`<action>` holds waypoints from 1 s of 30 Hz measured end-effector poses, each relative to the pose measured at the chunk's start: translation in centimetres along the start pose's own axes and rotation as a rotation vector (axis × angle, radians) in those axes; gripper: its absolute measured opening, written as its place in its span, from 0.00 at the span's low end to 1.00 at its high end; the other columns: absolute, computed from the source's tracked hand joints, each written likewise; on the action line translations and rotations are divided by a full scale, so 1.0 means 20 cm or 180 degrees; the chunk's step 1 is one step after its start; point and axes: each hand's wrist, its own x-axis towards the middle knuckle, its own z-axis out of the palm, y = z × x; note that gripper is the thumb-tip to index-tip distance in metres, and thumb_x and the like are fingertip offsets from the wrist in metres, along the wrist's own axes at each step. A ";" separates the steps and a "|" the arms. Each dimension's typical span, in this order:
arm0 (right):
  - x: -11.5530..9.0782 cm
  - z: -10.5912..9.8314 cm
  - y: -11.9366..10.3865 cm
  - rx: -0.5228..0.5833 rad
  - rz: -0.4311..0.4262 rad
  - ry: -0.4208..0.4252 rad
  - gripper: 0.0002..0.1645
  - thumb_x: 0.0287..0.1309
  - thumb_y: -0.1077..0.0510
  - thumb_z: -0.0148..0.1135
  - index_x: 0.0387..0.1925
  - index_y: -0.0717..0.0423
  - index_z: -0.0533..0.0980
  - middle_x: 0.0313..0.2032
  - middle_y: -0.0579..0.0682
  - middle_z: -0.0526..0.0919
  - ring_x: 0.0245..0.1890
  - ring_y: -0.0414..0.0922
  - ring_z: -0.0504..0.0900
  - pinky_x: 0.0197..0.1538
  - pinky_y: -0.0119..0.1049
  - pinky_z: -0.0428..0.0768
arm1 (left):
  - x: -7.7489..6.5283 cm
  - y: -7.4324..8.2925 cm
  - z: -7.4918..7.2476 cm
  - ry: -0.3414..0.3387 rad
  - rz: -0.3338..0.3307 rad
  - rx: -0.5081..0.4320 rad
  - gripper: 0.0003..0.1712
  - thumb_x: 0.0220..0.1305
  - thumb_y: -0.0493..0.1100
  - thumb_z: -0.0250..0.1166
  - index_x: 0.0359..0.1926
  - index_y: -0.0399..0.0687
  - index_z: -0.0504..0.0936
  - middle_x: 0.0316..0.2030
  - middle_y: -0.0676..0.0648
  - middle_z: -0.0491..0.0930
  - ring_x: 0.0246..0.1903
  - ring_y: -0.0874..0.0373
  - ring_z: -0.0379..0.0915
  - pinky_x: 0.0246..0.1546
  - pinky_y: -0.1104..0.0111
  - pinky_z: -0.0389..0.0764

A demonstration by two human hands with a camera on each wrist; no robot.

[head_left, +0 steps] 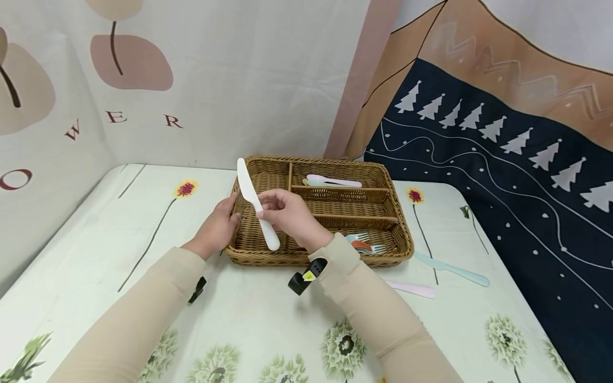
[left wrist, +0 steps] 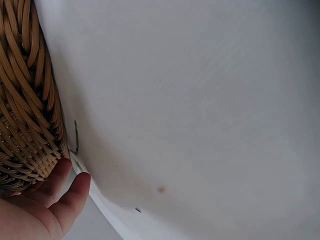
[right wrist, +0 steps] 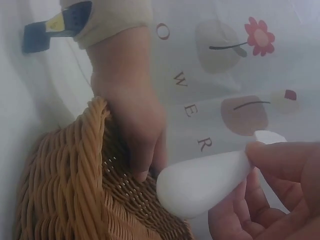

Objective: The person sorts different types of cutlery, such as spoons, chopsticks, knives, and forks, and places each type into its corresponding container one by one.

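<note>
A white plastic knife (head_left: 249, 186) is pinched between the thumb and fingers of my right hand (head_left: 292, 214), tilted over the left compartment of a brown wicker basket (head_left: 404, 234). Its rounded handle (right wrist: 200, 185) looms large in the right wrist view. My left hand (head_left: 216, 227) grips the basket's left side, thumb over the rim and fingers along the outer wall. In the left wrist view, fingers (left wrist: 72, 200) show beside the woven wall (left wrist: 30, 90). Pink and pale spoons (head_left: 335, 181) lie in the back right compartment. Blue and orange forks (head_left: 364, 243) lie in the front right one.
To the right of the basket, a light blue knife (head_left: 460, 270) and a pink utensil handle (head_left: 416, 289) lie on the flower-printed tablecloth (head_left: 268, 314), the pink one partly behind my right sleeve. Printed cloth backdrops (head_left: 249, 80) rise behind and to the right of the table.
</note>
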 end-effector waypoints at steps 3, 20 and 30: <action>0.03 0.01 -0.01 0.0101 0.0094 0.0101 0.20 0.59 0.67 0.64 0.53 0.55 0.77 0.33 0.48 0.77 0.31 0.41 0.78 0.34 0.36 0.84 | 0.00 0.00 0.00 0.0003 0.0016 0.0002 0.34 0.77 0.41 0.39 0.75 0.36 0.37 0.73 0.30 0.44 0.71 0.35 0.42 0.70 0.44 0.49; 0.20 0.11 0.05 0.0707 0.0484 0.0538 0.18 0.61 0.66 0.62 0.53 0.53 0.77 0.40 0.51 0.82 0.37 0.44 0.82 0.45 0.47 0.83 | 0.01 0.00 -0.01 -0.0042 0.0052 0.0052 0.34 0.77 0.41 0.39 0.75 0.34 0.37 0.73 0.30 0.43 0.71 0.35 0.41 0.71 0.45 0.48; 0.27 0.14 0.10 0.0869 0.0739 0.0609 0.18 0.61 0.65 0.63 0.52 0.52 0.77 0.39 0.49 0.84 0.37 0.42 0.82 0.46 0.44 0.82 | 0.01 -0.01 0.00 -0.0064 0.0018 0.0053 0.34 0.77 0.42 0.38 0.75 0.36 0.36 0.73 0.30 0.43 0.71 0.35 0.42 0.70 0.44 0.49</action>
